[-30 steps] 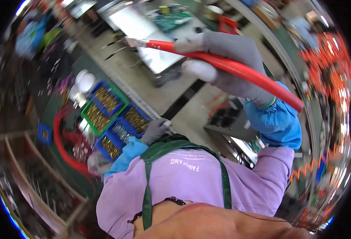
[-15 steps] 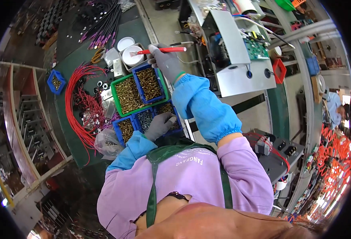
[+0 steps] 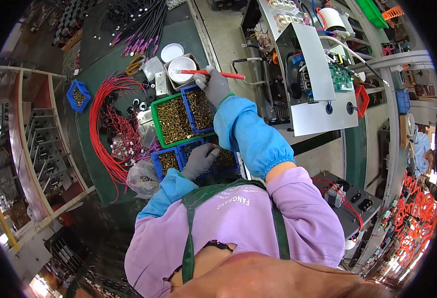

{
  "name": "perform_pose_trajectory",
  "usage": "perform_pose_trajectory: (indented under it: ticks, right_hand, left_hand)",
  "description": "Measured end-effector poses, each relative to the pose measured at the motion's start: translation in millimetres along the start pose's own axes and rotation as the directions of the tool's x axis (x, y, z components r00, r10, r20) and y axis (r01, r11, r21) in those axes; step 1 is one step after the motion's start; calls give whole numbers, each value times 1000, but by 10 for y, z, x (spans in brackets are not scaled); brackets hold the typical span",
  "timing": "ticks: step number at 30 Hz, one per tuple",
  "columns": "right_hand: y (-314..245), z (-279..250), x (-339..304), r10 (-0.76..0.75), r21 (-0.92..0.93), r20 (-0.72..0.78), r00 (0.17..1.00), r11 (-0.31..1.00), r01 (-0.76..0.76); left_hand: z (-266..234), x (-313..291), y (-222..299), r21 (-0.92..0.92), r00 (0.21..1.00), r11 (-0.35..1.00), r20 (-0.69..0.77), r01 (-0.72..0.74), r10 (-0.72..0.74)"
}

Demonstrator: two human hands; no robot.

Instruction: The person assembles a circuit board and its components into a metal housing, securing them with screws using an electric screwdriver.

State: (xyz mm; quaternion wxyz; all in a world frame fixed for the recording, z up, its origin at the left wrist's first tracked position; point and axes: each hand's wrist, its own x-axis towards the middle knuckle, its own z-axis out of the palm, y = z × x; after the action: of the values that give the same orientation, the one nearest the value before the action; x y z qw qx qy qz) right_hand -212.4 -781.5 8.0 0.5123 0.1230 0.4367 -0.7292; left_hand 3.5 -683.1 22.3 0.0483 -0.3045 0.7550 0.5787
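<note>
Holding a slim red brush (image 3: pixel 195 72) pinched along its handle between thumb and fingers of the right hand (image 3: pixel 215 86), with its tip over a white cup (image 3: pixel 182 62). Probably light, stiff in the handle, soft at the bristles; best gripped mid-handle. Nearer the apron, resting the left hand (image 3: pixel 200 161) over blue bins (image 3: pixel 180 156), fingers curled; cannot tell whether grasping anything. Farther left, red cables (image 3: pixel 94 131).
</note>
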Motion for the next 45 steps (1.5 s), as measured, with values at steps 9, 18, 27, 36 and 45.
perform_pose_trajectory:
  ticks: [9,18,27,36,45]
  right_hand:
    - [-66,-61,-219,82,213,27,996,973,-86]
    - [-463,-145,-1153,-196,315,616,763,949,-10]
    - [-977,-429,-3583,-626,-53,446,640,695,717]
    - [-923,-1862,-5482,-984,-367,142,-108,-154,917]
    - [-538,-2689,-6507,-755,-677,-393,-524,-148,721]
  left_hand:
    - [115,4,74,-17,997,1000,75,14,-13]
    - [386,-85,303,-28,969,979,141,-203,205]
    - [1166,136,1007,-215,619,753,454,-622,641]
    - [1992,-110,2502,-318,409,641,557,-698,722]
    - [3346,-730,3892,-241,-516,-466,542,-851,663]
